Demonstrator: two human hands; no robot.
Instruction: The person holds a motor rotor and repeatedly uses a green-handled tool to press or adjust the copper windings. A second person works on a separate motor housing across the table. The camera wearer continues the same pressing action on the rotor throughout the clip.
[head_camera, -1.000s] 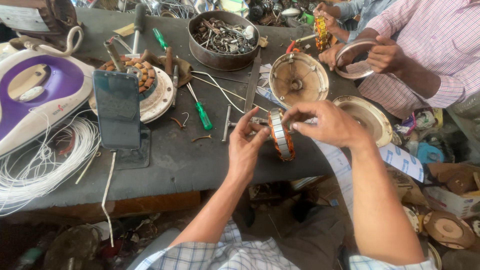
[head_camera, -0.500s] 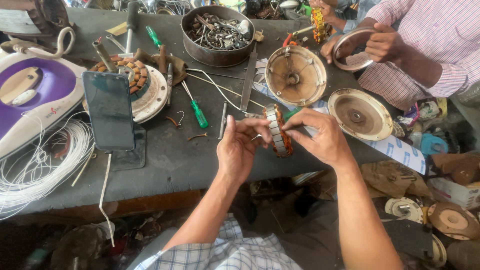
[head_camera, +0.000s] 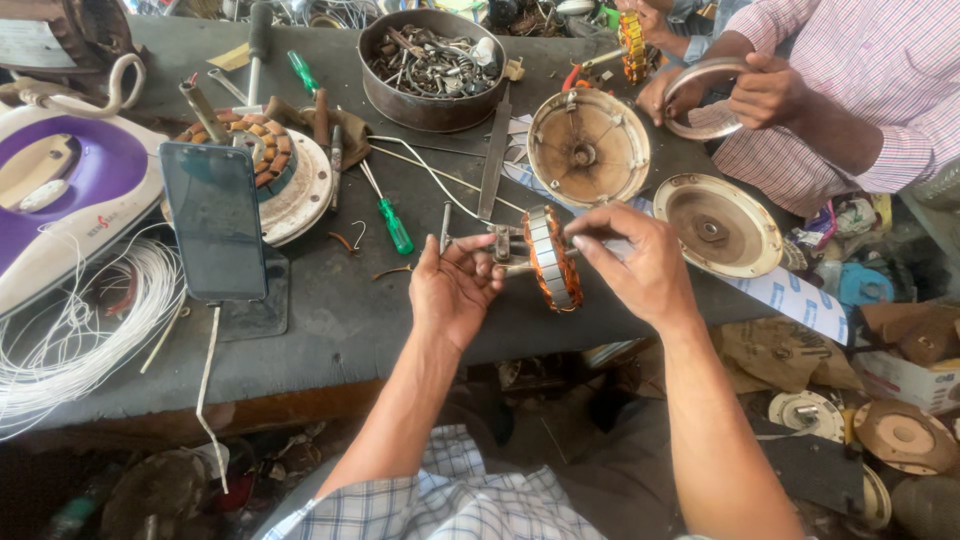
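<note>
Wound stator (head_camera: 553, 258) held on edge just above the near rim of the dark workbench (head_camera: 330, 330), disc axis running left-right. Left hand (head_camera: 452, 288) closed on the metal shaft piece (head_camera: 505, 250) sticking out of its left face; right hand (head_camera: 640, 262) pinching the top rim from the right, fingertips touching. Both hands equally close, one per side. White printed sheet (head_camera: 790, 296) lying past the right hand under the round metal cover (head_camera: 716, 224); cardboard box (head_camera: 905, 350) lower right. Propped phone (head_camera: 214, 220) far left, screen dark.
</note>
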